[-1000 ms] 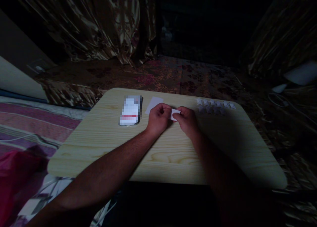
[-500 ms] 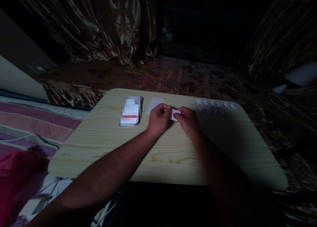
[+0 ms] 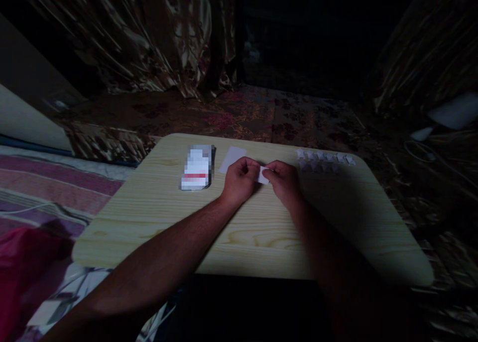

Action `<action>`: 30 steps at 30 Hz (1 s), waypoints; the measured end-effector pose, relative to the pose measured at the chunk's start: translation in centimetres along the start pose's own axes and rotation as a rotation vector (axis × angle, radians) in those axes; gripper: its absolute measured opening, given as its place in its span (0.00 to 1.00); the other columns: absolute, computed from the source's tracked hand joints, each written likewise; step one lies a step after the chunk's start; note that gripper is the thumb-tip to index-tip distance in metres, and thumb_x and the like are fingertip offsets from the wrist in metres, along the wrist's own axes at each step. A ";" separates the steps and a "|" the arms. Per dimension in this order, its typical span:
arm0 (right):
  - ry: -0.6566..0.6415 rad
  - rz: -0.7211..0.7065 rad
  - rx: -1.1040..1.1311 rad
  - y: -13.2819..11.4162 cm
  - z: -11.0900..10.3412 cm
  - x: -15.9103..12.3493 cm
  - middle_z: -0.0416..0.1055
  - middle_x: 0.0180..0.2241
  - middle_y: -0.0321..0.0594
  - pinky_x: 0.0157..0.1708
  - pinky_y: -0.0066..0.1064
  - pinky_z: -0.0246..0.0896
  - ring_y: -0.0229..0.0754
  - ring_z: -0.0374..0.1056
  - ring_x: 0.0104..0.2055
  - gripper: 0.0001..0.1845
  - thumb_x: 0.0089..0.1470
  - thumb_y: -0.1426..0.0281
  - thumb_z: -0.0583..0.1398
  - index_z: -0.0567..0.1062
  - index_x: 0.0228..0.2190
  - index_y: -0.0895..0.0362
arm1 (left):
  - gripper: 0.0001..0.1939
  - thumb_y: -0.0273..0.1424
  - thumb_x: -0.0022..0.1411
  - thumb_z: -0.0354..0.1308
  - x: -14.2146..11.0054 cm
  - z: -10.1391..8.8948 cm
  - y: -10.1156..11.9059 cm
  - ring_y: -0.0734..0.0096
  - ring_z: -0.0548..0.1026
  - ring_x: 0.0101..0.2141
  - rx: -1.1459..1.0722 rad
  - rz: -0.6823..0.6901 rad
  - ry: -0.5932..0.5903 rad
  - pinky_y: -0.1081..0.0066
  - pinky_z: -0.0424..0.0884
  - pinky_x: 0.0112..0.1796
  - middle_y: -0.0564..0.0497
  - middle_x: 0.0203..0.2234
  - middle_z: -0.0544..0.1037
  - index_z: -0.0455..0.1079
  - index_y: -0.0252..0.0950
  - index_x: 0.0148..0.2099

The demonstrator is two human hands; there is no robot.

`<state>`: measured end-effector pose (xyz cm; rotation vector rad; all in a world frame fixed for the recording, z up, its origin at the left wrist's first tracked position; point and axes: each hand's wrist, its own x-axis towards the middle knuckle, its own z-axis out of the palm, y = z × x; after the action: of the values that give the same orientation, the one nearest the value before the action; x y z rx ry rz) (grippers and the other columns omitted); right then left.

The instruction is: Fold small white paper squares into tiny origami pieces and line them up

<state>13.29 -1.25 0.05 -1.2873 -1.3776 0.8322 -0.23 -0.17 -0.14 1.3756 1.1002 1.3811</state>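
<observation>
A small piece of white paper (image 3: 263,175) is pinched between my two hands, above the middle of the table's far half. My left hand (image 3: 241,180) grips its left side, fingers curled. On the right side my right hand (image 3: 284,180) holds it with thumb and fingers; the fingers cover much of the paper, and I cannot make out any folds. Just beyond my left hand lies a flat stack or sheet of pale paper (image 3: 233,159). Two rows of several small folded white paper pieces (image 3: 324,156) sit at the far right of the table.
A blurred-out phone-like object (image 3: 196,168) lies on the light wooden table (image 3: 149,217), left of the paper. Patterned curtains and a covered ledge (image 3: 224,113) stand behind. To the left is a striped bedspread (image 3: 93,197); a white lamp-like object (image 3: 453,112) is at right.
Both hands stay in nearly the same place. My right thumb and fingers have shifted slightly on the paper, which has tilted a little.
</observation>
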 end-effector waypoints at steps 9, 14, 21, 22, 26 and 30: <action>0.025 -0.002 -0.012 -0.1 0.1 0.0 0.66 0.19 0.31 0.23 0.27 0.53 0.36 0.60 0.22 0.06 0.45 0.67 0.60 0.74 0.25 0.56 | 0.08 0.35 0.55 0.59 0.0 -0.1 -0.2 0.76 0.65 0.23 0.015 -0.003 -0.023 0.75 0.61 0.25 0.54 0.22 0.72 0.71 0.35 0.32; 0.025 -0.011 -0.018 0.1 -0.1 0.0 0.66 0.19 0.32 0.23 0.27 0.53 0.37 0.61 0.23 0.07 0.46 0.66 0.59 0.74 0.24 0.57 | 0.08 0.35 0.55 0.59 0.1 -0.1 -0.2 0.76 0.66 0.22 0.018 -0.017 -0.023 0.74 0.61 0.25 0.54 0.22 0.72 0.71 0.35 0.32; 0.011 0.023 0.058 0.0 0.0 0.1 0.69 0.21 0.33 0.25 0.28 0.58 0.38 0.64 0.25 0.10 0.47 0.63 0.60 0.75 0.27 0.57 | 0.08 0.35 0.55 0.59 0.2 -0.1 -0.2 0.76 0.66 0.23 0.034 -0.008 0.000 0.75 0.62 0.25 0.53 0.22 0.72 0.71 0.34 0.31; -0.009 0.048 0.104 0.0 0.0 0.1 0.70 0.22 0.34 0.25 0.28 0.59 0.38 0.65 0.25 0.11 0.46 0.62 0.61 0.75 0.29 0.57 | 0.08 0.35 0.55 0.59 0.2 -0.1 -0.2 0.76 0.66 0.23 0.033 -0.009 0.012 0.75 0.62 0.25 0.53 0.22 0.72 0.71 0.34 0.31; -0.086 0.129 0.156 0.3 0.2 0.1 0.70 0.22 0.33 0.25 0.27 0.59 0.37 0.66 0.25 0.09 0.42 0.66 0.62 0.73 0.29 0.57 | 0.07 0.34 0.54 0.59 0.5 -0.3 -0.4 0.76 0.65 0.22 0.007 -0.023 0.052 0.75 0.61 0.25 0.54 0.21 0.71 0.70 0.35 0.31; -0.094 0.123 0.078 0.2 0.2 0.0 0.68 0.19 0.32 0.23 0.26 0.54 0.35 0.64 0.23 0.05 0.43 0.68 0.60 0.72 0.25 0.57 | 0.07 0.34 0.54 0.59 0.6 -0.3 -0.6 0.76 0.65 0.22 -0.009 -0.023 0.043 0.75 0.61 0.25 0.55 0.21 0.71 0.70 0.35 0.31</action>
<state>13.12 -1.17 -0.18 -1.2957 -1.3359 1.0319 -0.52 0.56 -0.62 1.3283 1.1329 1.4034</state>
